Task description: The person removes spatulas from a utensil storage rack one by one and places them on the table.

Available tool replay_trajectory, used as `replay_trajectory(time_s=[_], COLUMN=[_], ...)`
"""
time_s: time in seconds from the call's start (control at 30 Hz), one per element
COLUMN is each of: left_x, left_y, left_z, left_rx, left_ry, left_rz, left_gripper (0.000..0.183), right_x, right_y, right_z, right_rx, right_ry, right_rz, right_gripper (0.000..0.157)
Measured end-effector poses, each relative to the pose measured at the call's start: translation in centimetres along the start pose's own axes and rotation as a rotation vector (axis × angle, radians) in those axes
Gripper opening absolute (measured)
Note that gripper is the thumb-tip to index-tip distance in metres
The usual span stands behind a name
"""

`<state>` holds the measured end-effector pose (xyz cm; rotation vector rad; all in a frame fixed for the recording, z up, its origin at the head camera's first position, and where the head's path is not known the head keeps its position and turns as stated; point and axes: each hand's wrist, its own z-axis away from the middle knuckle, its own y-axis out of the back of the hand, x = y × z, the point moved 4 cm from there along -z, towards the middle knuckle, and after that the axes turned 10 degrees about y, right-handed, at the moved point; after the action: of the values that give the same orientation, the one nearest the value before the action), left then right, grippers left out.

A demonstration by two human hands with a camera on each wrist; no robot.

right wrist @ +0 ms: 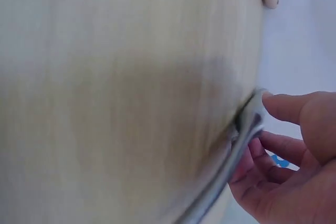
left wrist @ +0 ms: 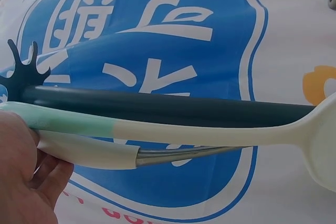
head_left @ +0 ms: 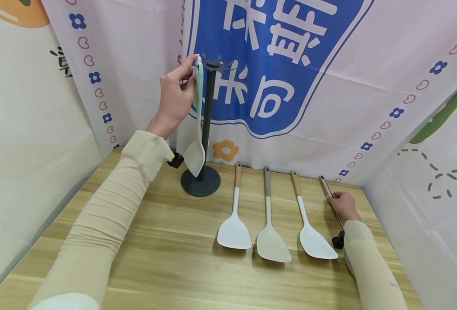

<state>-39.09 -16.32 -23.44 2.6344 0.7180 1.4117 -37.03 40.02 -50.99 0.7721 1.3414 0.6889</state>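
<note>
Fingers of my left hand (head_left: pixel 177 95) pinch the top of a cream, spoon-shaped utensil (head_left: pixel 194 159) with a mint-green handle (head_left: pixel 199 88), held head-down just beside a black, prong-topped stand (head_left: pixel 209 103). Thumb and fingers of my right hand (head_left: pixel 344 206) are clamped on a slim silver metal handle (head_left: pixel 324 185) near the back of the wood-grain table (head_left: pixel 166 254), right of a white spatula (head_left: pixel 315 242) with a tan handle (head_left: pixel 296 184).

Mint-and-cream spoon (head_left: pixel 194 159): upright, bowl down, left of centre in the head view; the left hand (head_left: pixel 176 95) pinches its mint handle near the top.
Dark stand (head_left: pixel 209 99): round base, slim post, pronged top; upright, just beside the spoon.
Pale-handled utensil (left wrist: pixel 92 150): metal shank, alongside the spoon, lower left of the left wrist view.
Metal utensil (head_left: pixel 324 185): slanted at the frame's right, handle gripped by the right hand (head_left: pixel 344 206).
</note>
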Motion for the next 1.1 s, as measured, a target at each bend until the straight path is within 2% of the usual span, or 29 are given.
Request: replay_trajectory(time_s=[0.13, 0.23, 0.37, 0.53, 0.67, 0.8, 0.93, 1.1], left_x=[-0.3, -0.7, -1.6, -3.2, -4.5, -5.6, -6.3, -6.9], left_y=[0.4, 0.6, 0.9, 1.2, 1.1, 0.8, 0.6, 0.5], left_z=[0.1, 0.4, 1.1, 2.5, 3.6, 4.3, 4.5, 4.5], left_rx=[0.019, 0.056, 0.116, 0.168, 0.136, 0.082, 0.046, -0.003], left_ry=[-0.019, -0.049, -0.101, -0.115, -0.06, 0.023, 0.073, 0.128], left_rz=[0.012, 0.058, 0.138, 0.179, 0.187, 0.175, 0.186, 0.209], left_gripper=[0.048, 0.049, 0.05, 0.051, 0.05, 0.05, 0.051, 0.052], right_x=[-1.7, -4.4, -9.9, -18.8, -26.4, -33.2, -38.9, -44.5], right_y=[0.8, 2.0, 3.9, 6.5, 7.9, 8.4, 8.4, 7.9], right_z=[0.4, 0.3, 0.2, 0.6, 1.0, 1.4, 1.6, 1.9], right_rx=[-0.007, 0.037, 0.157, 0.299, 0.366, 0.39, 0.348, 0.278], right_ry=[0.021, 0.12, 0.291, 0.494, 0.695, 0.862, 0.972, 1.093], right_rz=[-0.003, 0.016, -0.026, -0.155, -0.235, -0.21, -0.138, -0.036], right_gripper=[0.063, 0.059, 0.05, 0.043, 0.037, 0.035, 0.039, 0.044])
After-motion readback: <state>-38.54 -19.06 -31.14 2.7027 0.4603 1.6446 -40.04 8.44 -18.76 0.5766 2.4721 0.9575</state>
